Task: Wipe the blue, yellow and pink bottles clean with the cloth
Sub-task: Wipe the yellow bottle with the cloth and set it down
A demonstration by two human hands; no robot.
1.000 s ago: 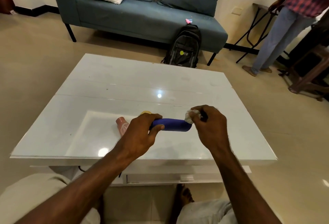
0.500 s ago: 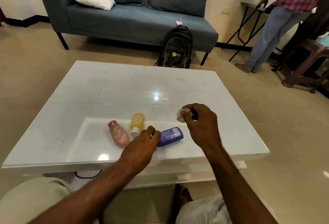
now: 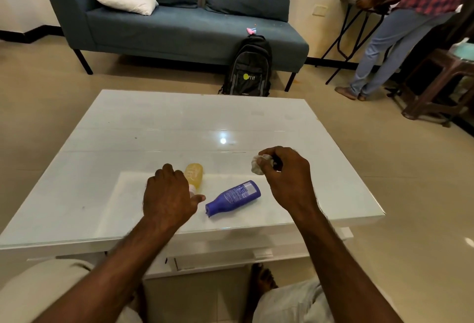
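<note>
on the white glass-topped coffee table (image 3: 128,143), the left hand (image 3: 168,198) hangs palm-down over the near-left part, fingers curled downward; whether it grips anything beneath cannot be told. the pink bottle is hidden from sight. just to its right, the yellow bottle (image 3: 195,175) lies on its side, its cap end tucked behind the thumb. further right, the blue bottle (image 3: 233,198) lies on its side, apart from both hands, cap pointing toward the near edge, printed label facing up. at the far right, the right hand (image 3: 286,177) is raised above the table, fingers closed tight around a bunched white cloth (image 3: 256,166), which sticks out on its left side.
</note>
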